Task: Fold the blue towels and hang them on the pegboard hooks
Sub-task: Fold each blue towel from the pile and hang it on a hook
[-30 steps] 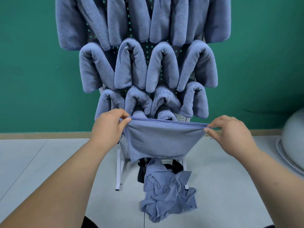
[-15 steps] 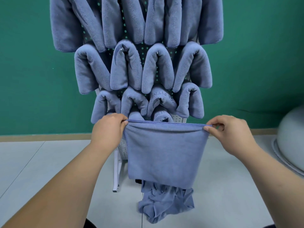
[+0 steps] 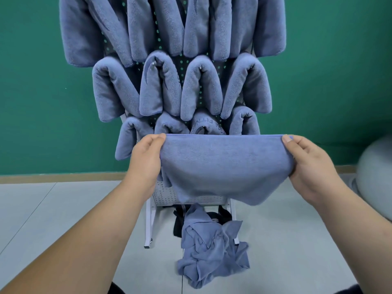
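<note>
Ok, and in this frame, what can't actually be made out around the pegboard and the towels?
All in the head view:
- Pegboard: hung towels cover most of it; the top is cut off by the frame edge.
- Bottom row of hooks: the held towel, pinched by the left hand and right hand, hides whether one is free.
- Dark object behind the crumpled towels: mostly covered.
- Grey rounded object: cut off at right.

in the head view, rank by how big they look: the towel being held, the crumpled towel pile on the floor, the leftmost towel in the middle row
1. held towel, though it is nearest the camera
2. and 3. crumpled pile and leftmost middle-row towel look alike; no ranking.
</note>
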Available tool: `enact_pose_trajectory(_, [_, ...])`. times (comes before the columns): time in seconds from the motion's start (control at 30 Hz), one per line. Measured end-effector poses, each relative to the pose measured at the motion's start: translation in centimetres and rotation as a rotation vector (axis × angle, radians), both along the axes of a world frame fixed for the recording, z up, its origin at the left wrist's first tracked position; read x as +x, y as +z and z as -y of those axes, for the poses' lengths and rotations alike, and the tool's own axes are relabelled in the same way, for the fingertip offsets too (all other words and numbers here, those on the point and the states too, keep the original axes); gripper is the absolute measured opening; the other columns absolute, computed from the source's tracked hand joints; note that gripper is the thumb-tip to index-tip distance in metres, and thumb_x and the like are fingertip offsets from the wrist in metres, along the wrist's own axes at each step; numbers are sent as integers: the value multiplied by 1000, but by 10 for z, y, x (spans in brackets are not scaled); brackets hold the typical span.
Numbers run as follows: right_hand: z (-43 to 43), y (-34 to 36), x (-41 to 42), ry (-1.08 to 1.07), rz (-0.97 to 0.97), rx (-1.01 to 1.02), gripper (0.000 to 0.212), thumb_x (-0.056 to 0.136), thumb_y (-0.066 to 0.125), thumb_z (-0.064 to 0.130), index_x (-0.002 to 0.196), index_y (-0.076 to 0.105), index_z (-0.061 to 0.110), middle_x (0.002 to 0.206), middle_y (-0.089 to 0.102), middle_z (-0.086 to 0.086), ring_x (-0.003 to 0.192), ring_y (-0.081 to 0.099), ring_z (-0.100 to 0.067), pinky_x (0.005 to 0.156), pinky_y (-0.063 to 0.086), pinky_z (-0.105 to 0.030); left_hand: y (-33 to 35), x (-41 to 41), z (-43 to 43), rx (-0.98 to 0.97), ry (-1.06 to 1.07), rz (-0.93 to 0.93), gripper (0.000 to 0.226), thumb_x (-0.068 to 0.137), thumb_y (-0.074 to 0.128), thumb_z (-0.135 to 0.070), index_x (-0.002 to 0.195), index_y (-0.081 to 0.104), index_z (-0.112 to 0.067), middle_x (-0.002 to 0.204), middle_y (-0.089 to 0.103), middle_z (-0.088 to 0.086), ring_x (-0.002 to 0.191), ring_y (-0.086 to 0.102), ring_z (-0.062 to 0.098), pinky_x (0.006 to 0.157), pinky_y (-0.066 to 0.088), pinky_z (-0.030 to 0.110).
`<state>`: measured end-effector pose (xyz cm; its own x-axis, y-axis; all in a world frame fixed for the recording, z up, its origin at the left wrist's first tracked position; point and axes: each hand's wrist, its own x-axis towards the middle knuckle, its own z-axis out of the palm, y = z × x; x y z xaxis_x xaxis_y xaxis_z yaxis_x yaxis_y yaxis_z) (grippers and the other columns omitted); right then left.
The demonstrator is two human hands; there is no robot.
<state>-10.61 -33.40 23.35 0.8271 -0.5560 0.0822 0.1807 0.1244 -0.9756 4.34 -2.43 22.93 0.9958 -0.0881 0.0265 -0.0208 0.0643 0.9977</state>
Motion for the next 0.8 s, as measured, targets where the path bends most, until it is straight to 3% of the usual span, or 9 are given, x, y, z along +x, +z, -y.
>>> enact_pose_trajectory(0.07, [-2,-4,2,-61,-58,5,15,99,73,29,101,78,15,111,77,-15,93,67,-22,86,50,-42,-6,-1,5,47,100,8,24,101,64,-37,97,73,-15,95,72,3,80,61,18,71,48,35])
enact_pose_trajectory(0.13, [-4,-12,4,-116,-148,-33,19,93,80,31,101,80,14,109,79,-13,90,69,-22,85,53,-45,-17,-1,9,126,164,9,18,100,67,-30,93,74,-16,91,73,-1,80,59,12,74,49,31])
enact_pose_trajectory(0.23, [-13,-22,6,-128,-240,-39,21,92,82,27,104,80,10,103,81,-11,85,73,-20,81,60,-39,-32,-7,16,225,148,-63,13,95,73,-28,84,76,-21,85,76,-3,79,65,19,80,63,42])
enact_pose_trajectory(0.3, [-24,-23,7,-103,-257,-46,18,94,80,22,103,79,7,97,81,-11,79,73,-18,73,61,-34,-38,-12,22,277,65,-93,11,91,76,-31,80,77,-26,81,78,-5,80,73,23,84,64,52])
enact_pose_trajectory(0.4, [-47,-25,9,-30,-256,-65,13,97,76,17,103,78,6,93,81,-11,77,72,-17,74,62,-36,-40,-30,37,247,-80,-85,8,92,78,-26,86,76,-21,82,79,1,81,76,27,87,64,53])
enact_pose_trajectory(0.57, [-85,-36,14,54,-254,-211,4,97,76,14,98,79,12,96,78,-19,76,64,-16,80,60,-43,-42,-58,56,233,-235,-19,8,94,79,-19,95,74,-12,79,78,5,67,68,10,68,54,26])
enact_pose_trajectory(0.67, [-96,-43,17,48,-230,-373,3,95,78,16,94,81,19,86,80,0,75,69,-10,82,60,-37,-42,-66,59,216,-272,-2,5,95,78,-18,96,77,-14,81,77,4,69,67,7,68,53,19])
enact_pose_trajectory(0.8, [-98,-47,18,13,-222,-538,6,94,78,22,91,81,28,86,79,16,81,75,-8,79,59,-30,-43,-67,57,204,-271,5,2,94,79,-19,94,79,-17,80,76,2,73,69,9,79,60,30])
